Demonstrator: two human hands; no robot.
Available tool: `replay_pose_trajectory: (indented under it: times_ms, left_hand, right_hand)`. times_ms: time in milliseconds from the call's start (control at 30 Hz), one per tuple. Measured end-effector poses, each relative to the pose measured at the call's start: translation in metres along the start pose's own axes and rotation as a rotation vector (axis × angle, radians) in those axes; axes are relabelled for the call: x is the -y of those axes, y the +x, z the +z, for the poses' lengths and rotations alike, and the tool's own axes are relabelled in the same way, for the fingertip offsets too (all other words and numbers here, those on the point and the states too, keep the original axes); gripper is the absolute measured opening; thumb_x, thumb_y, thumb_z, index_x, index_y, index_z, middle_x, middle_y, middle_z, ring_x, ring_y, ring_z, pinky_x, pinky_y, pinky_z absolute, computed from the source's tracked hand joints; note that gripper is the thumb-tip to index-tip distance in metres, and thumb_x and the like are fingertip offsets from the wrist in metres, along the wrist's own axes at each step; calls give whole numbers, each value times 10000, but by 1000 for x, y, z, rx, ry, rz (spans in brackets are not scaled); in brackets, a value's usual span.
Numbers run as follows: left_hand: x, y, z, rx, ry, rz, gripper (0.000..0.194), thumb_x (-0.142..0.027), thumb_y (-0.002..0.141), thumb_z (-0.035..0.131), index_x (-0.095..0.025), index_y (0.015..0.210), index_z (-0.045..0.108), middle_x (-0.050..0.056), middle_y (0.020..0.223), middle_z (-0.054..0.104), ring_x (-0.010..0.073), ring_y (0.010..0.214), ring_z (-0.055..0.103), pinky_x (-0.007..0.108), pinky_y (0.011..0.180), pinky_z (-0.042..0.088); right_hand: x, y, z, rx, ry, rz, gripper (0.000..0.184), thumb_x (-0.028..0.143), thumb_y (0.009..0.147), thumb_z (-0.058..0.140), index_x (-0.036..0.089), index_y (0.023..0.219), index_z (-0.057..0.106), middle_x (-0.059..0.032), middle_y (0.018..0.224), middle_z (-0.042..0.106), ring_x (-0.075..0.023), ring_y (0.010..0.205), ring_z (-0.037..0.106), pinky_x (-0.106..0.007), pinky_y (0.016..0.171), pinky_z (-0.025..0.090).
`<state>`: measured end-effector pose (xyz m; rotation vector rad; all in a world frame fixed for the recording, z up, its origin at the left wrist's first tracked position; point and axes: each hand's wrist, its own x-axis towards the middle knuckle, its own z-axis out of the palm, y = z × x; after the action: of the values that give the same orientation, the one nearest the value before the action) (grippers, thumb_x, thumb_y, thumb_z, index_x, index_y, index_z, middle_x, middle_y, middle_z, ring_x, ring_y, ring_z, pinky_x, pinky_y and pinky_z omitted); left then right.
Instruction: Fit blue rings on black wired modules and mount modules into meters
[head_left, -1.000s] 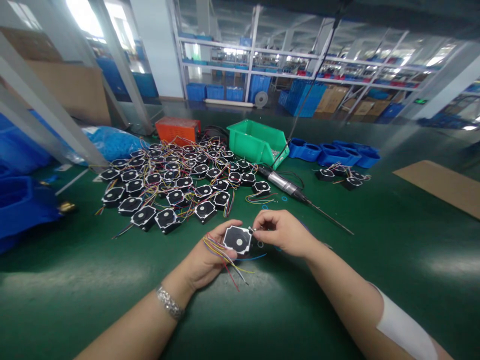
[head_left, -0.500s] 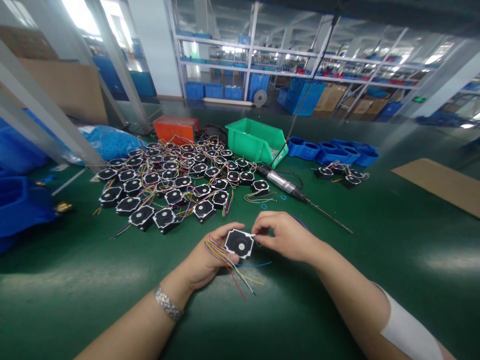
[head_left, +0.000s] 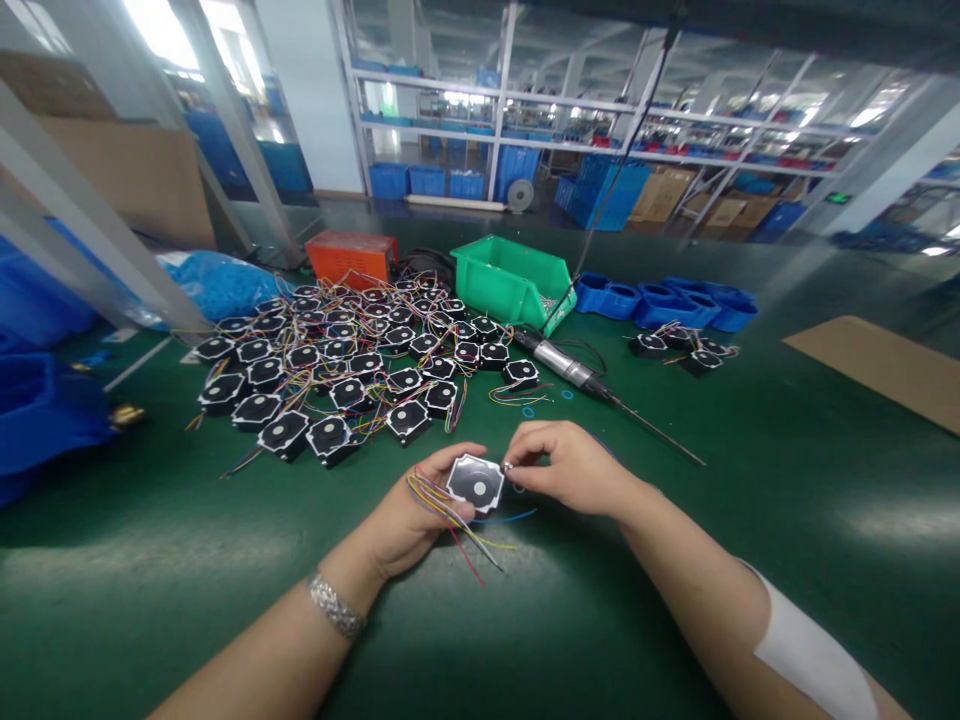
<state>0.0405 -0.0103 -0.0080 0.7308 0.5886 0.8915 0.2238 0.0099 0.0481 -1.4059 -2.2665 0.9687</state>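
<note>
My left hand (head_left: 420,510) is closed around the edge of a small square motor (head_left: 475,484) with a black face and pale corners. Coloured lead wires (head_left: 457,520) hang from its side over my fingers and toward me. At the motor's right upper corner, my right hand (head_left: 559,465) pinches a small shiny metal piece (head_left: 508,467), which looks like a screw. Its far end is too small to make out. Beyond my hands lies a spread of similar motors (head_left: 330,436) with tangled wires.
A silver electric screwdriver (head_left: 562,365) with a long bit lies behind my right hand. Behind it stands a green bin (head_left: 510,272) of small metal parts. An orange box (head_left: 352,260), blue plastic holders (head_left: 667,303) and a cardboard sheet (head_left: 885,365) are farther out.
The motor has tilted slightly in my left hand, so its face catches more light, and its wires have shifted a little upward. My right hand stays pinched at the same corner.
</note>
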Motion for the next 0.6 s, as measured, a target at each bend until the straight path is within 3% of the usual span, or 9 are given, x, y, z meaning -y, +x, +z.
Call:
replay_pose_trajectory:
  times_ms: [600]
  left_hand:
    - [0,0,-1,-9,9,-1,536,-89,478,735,-184,980,572,15,828,609,107,719,536,209,675,395]
  right_hand:
    - [0,0,3,-75,-127,6,74,168,693,568,147,713,636,7,707,542,-37,643,478,-145,622,351]
